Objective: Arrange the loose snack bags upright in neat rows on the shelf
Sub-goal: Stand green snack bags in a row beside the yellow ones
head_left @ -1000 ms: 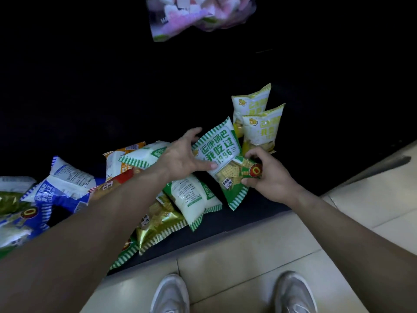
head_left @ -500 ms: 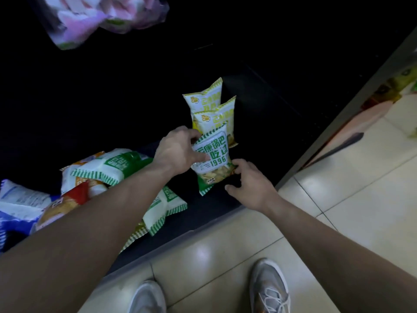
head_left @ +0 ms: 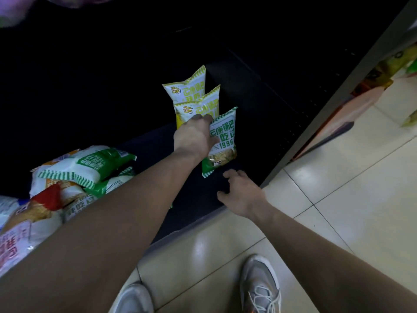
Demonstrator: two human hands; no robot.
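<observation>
A green-and-white snack bag [head_left: 222, 141] stands upright on the dark bottom shelf [head_left: 194, 199], right in front of two upright yellow-and-white bags [head_left: 198, 102]. My left hand [head_left: 194, 136] grips the green bag's upper left edge. Below the bag, my right hand [head_left: 242, 193] hovers over the shelf's front part, fingers loosely spread, holding nothing. A loose heap of green, red and white snack bags [head_left: 74, 172] lies flat on the shelf at the left, partly hidden by my left forearm.
The shelf's grey upright post [head_left: 334, 105] rises at the right of the row. Pale floor tiles [head_left: 338, 199] lie in front, with my two grey shoes [head_left: 259, 283] near the shelf edge. More packs [head_left: 397, 62] show beyond the post. A pink bag [head_left: 13, 14] hangs top left.
The green bag went from tilted in both hands to upright in front of the yellow bags. My right hand let go and drew back below it; my left hand still holds it.
</observation>
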